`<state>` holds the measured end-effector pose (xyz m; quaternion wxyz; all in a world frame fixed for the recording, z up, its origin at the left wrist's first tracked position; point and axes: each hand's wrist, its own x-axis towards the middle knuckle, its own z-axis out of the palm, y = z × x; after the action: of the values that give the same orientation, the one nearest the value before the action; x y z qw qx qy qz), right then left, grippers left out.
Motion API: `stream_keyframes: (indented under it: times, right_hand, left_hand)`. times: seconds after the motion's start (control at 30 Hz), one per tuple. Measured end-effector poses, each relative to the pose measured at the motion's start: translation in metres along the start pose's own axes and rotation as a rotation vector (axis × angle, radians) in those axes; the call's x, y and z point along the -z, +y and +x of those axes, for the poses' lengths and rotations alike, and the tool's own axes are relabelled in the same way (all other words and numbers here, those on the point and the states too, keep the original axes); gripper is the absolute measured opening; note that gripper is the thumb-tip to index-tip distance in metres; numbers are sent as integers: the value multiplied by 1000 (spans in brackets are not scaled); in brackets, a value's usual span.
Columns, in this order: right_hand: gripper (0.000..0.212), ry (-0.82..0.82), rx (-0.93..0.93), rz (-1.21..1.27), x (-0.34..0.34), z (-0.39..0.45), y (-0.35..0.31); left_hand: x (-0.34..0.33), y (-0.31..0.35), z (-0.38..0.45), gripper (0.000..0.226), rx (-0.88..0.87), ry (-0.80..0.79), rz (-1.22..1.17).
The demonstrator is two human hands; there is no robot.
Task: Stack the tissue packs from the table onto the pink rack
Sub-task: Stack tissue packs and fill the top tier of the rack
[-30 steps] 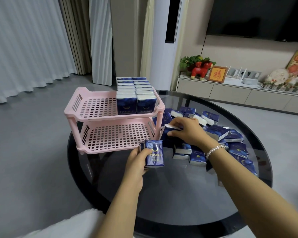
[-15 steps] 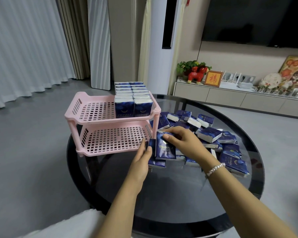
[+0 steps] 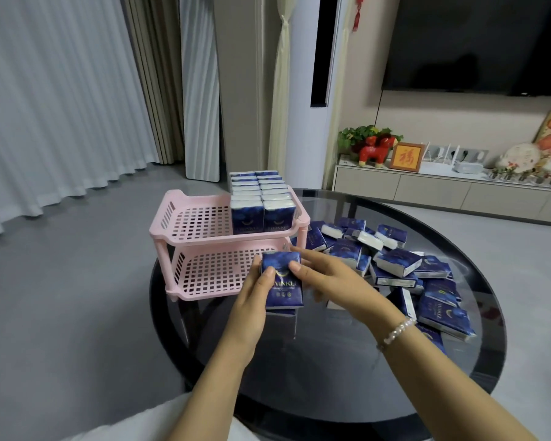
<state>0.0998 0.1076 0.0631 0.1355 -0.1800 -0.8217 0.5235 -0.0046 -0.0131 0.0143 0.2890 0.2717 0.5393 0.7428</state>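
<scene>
blue tissue pack [image 3: 282, 283] between both hands

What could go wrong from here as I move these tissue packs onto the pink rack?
Both hands, left hand and right hand, hold a small stack of tissue packs; the lower ones could slip out. The pink rack is loaded only on its top right, so it might tip if bumped.
</scene>
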Motion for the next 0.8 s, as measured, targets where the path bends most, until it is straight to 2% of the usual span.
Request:
stream_keyframes:
  times: [0.07,0.13,0.23,0.3,0.43,0.53,0.57,0.7,0.8]
  right_hand:
    - [41,-112,4,118,-2,2,-14]
    - [33,-155,60,150,-5,9,-30]
    - [49,-188,85,182,-11,26,-52]
    - [47,-177,95,169,-13,41,-68]
    - [47,-175,152,76,-14,76,-102]
    - [56,-158,162,-26,-14,104,-122]
    - [62,-157,165,-77,-14,115,-126]
    - [80,-162,173,-341,-20,157,-131]
    - [81,-172,145,-516,-27,180,-120]
  left_hand:
    - [10,15,0,83,-44,22,23]
    - [19,33,0,82,-86,19,28]
    - [32,58,4,79,-118,22,56]
    - [41,76,12,76,-142,44,133]
    - [70,112,43,90,-157,-46,420]
    - [92,138,67,70,-124,-84,577]
    - [98,145,75,70,-119,-89,635]
    - [124,155,111,87,-80,-112,815]
    - [135,146,132,95,-26,-129,950]
